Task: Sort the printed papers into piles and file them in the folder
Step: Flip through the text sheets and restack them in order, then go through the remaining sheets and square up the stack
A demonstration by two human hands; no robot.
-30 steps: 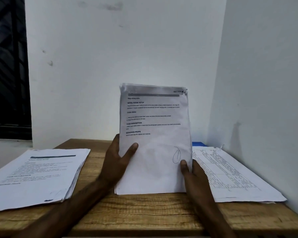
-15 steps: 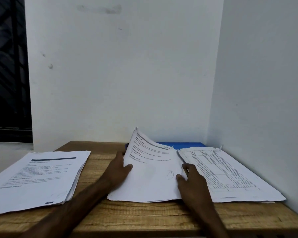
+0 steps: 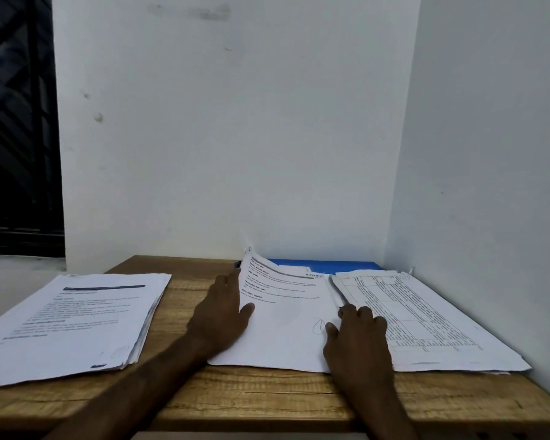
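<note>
The head view shows three lots of printed paper, one folder and two hands. The middle stack (image 3: 286,325) lies between the hands on the wooden surface (image 3: 267,398). Its near edge rests flat, while its far left corner curls up off the wood. The left hand (image 3: 219,319) grips the stack's left edge, with the thumb on the top sheet and the fingers tucked behind the raised side. The right hand (image 3: 358,338) holds the right edge, thumb on the page beside a pen scrawl. Its fingers are curled down into the seam where the stack meets the next pile.

The left pile (image 3: 73,319) sits well out from the left hand, with a strip of bare wood between them. It is thick and slightly fanned at its near corner. The right pile (image 3: 426,315), printed with a table grid, lies just outside the right hand and touches the fingers.

Beyond both hands, the blue folder (image 3: 340,267) lies flat against the white wall (image 3: 235,154). The far ends of the middle stack and the right pile cover its near part, so only a strip shows. Whether it holds anything cannot be told. A dark window grille (image 3: 13,122) stands far out past the left hand.
</note>
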